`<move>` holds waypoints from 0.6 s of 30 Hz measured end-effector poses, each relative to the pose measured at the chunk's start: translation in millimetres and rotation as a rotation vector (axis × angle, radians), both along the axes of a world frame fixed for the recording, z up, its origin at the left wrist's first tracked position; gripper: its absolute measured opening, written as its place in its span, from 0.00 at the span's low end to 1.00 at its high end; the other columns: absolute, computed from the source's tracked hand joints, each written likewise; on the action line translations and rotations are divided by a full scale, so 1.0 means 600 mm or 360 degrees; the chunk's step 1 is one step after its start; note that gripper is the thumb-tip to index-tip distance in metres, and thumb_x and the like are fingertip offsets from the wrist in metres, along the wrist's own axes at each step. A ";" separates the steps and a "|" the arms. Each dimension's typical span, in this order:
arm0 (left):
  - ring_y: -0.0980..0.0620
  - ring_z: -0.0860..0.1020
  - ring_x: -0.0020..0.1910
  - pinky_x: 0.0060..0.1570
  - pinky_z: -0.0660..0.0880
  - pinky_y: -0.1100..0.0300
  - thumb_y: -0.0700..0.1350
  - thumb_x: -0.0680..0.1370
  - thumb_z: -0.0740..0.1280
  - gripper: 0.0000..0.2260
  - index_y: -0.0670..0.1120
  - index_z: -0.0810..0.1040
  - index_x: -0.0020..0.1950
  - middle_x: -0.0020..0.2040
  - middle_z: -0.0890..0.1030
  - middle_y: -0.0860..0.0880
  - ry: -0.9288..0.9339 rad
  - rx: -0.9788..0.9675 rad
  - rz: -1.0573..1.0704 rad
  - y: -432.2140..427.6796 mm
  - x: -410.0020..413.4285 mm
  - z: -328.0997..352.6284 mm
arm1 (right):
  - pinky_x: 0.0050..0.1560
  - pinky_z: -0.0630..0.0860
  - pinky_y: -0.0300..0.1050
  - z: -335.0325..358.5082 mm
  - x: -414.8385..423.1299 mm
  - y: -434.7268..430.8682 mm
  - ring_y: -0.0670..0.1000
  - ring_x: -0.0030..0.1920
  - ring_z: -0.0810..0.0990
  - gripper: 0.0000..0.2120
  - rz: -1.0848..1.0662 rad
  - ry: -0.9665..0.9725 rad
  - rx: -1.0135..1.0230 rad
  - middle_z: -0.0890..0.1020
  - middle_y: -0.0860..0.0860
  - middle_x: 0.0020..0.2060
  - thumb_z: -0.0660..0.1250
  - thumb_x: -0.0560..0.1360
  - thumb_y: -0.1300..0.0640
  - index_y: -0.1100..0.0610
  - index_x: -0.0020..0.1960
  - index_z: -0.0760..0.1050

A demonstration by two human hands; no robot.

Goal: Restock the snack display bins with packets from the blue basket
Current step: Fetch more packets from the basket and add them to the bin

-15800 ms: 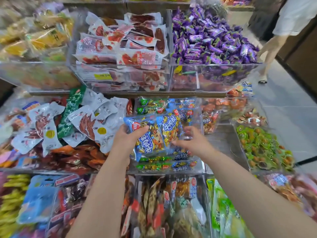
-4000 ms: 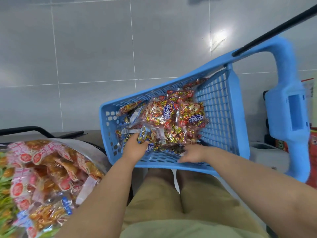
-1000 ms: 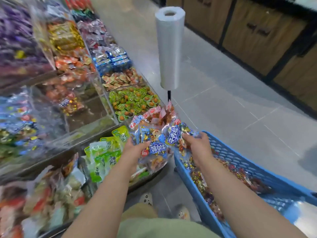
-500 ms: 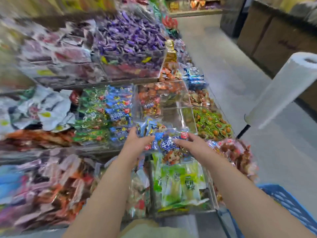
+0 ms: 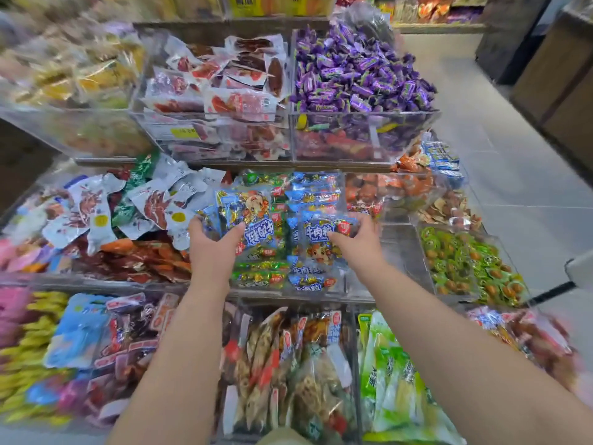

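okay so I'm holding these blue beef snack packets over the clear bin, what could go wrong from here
The left hand and right hand pinch a loose bunch of blue foil beef snack packets by the edges, so some may slip out.

The clear acrylic bin holds green packets beside matching blue ones, so packets could land on the wrong side.

The bin to the right looks nearly empty; strays could fall there.

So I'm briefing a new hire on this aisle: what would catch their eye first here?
Probably the two bare hands, left hand and right hand, holding up glossy blue snack packets over the clear middle-shelf bin of matching stock. Next, the heaped pile of shiny purple wrapped candies at upper right, then the bright green pouches at the lower right.
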State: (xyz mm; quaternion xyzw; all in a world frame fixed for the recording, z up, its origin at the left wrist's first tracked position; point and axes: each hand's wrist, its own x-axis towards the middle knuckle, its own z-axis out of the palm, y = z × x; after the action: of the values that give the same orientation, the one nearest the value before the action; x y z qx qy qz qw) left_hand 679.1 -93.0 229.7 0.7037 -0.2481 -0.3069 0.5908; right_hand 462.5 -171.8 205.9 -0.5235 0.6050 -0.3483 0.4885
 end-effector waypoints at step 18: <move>0.66 0.71 0.54 0.56 0.64 0.60 0.47 0.72 0.75 0.30 0.56 0.62 0.69 0.54 0.68 0.67 0.0134 -0.0075 -0.0189 -0.059 0.001 -0.033 | 0.61 0.19 0.59 -0.074 0.024 -0.027 0.59 0.63 0.16 0.51 0.1095 0.2162 -0.0782 0.15 0.55 0.61 0.62 0.77 0.55 0.43 0.64 0.15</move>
State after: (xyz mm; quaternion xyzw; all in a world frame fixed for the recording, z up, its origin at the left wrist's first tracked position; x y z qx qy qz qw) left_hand 679.7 -128.1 209.9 0.6602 -0.2715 -0.3648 0.5978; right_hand 476.9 -188.0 161.8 -0.8710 0.4809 0.0935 -0.0358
